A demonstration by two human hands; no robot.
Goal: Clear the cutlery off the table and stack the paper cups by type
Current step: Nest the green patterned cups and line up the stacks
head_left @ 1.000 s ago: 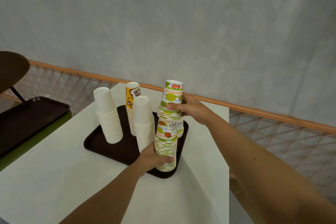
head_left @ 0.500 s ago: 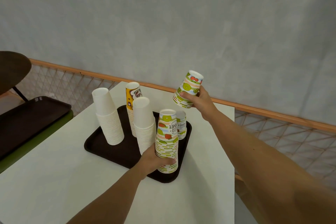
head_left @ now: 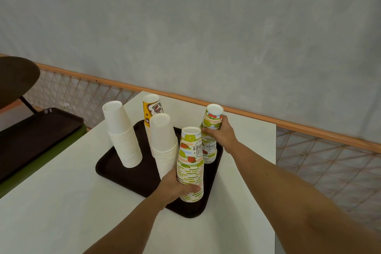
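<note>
cups (head_left: 214, 117) lowered onto rear stack (head_left: 210, 148), half hidden by front stack (head_left: 190, 163)

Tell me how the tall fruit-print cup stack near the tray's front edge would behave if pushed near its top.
Likely tippy: the fruit-print stack is tall for its footprint and stands close to the edge of the tray. It is probably light, being thin paper cups, so it may also slide easily. The left hand gripping it low down should steady it.
</note>
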